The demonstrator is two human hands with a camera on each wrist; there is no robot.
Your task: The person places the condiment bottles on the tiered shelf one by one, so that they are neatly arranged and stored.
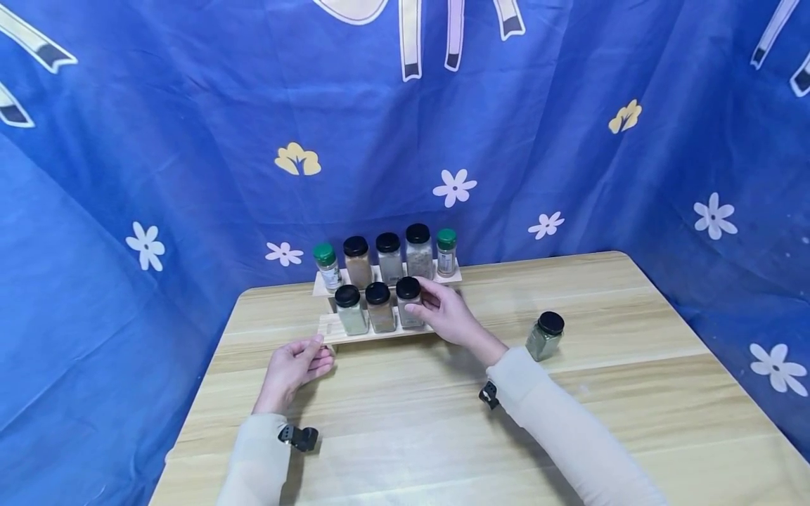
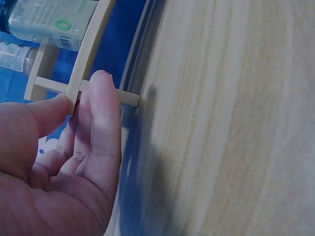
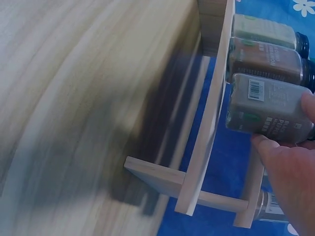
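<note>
A two-tier wooden spice rack (image 1: 325,327) stands at the back of the table. My left hand (image 1: 296,365) pinches the left end of its lower shelf, the thumb on one face and the fingers on the other, as the left wrist view shows. With thumb and fingers, my right hand (image 1: 451,313) holds a black-lidded pepper jar (image 3: 275,105) at the right of the lower row. Beside that jar are a brown spice jar (image 1: 382,316) and a pale green spice jar (image 1: 353,320). The right hand partly hides the shelf's right end.
Behind, the upper shelf bears several jars, including a green-lidded jar (image 1: 328,267) at the left and another green-lidded jar (image 1: 446,253) at the right. A black-lidded jar of green herbs (image 1: 544,339) stands on the table near my right forearm. A blue curtain (image 1: 380,140) hangs behind.
</note>
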